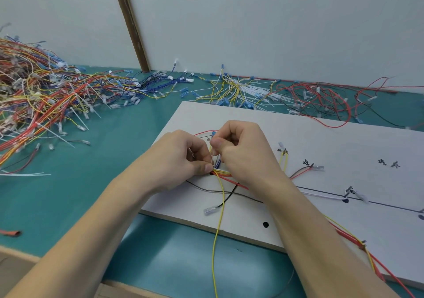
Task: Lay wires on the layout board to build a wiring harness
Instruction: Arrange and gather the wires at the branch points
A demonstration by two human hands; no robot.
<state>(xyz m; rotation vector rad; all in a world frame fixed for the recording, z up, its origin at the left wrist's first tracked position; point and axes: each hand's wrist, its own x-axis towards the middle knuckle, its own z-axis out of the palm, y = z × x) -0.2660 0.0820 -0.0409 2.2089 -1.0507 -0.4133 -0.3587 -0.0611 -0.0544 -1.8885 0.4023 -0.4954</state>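
a head-worn camera looks down at a teal bench where a white layout board lies at an angle, its near-left corner close to the bench's front edge. both of the person's bare forearms reach in from the bottom. the left hand and right hand meet over the left end of the board, almost touching. the left hand's fingers are curled, thumb and forefinger pinching a wire bundle of red, yellow and blue strands where it lies on the board. the right hand is also curled, thumb and forefinger pinching a thin white cable tie that stands up just above the bundle. a yellow wire runs from the bundle over the board's near edge toward the camera. a black wire ends in a clear connector near that edge. the board carries handwritten marks and black dots toward its right end. a big tangled heap of harnesses fills the bench's far-left corner; loose yellow and white wires and red wires lie along the far edge by the wall.
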